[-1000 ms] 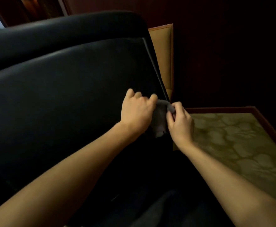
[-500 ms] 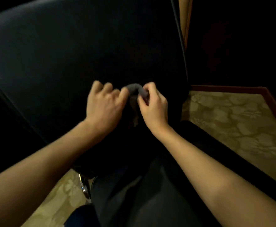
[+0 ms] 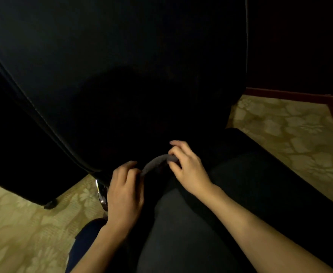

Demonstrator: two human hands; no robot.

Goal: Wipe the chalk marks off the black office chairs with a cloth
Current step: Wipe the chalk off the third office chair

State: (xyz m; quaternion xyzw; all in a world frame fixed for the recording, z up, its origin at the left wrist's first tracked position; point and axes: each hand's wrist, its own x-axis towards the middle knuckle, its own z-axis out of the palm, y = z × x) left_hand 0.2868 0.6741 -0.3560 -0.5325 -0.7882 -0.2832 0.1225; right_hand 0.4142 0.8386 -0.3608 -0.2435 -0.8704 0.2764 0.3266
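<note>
A black office chair fills the upper part of the head view, its back panel dark and in shadow. No chalk marks show on it in this light. A small grey cloth is stretched in an arc between my two hands, low against the chair's bottom edge. My left hand pinches the cloth's left end with curled fingers. My right hand pinches the right end between thumb and fingers.
My legs in dark trousers lie below the hands. A chrome chair leg and a black caster stand on the patterned beige carpet. A red-brown skirting board borders the carpet at the right.
The view and both hands have dropped from the chair's upper right edge to its bottom edge. The bunched cloth is now pulled out between the hands.
</note>
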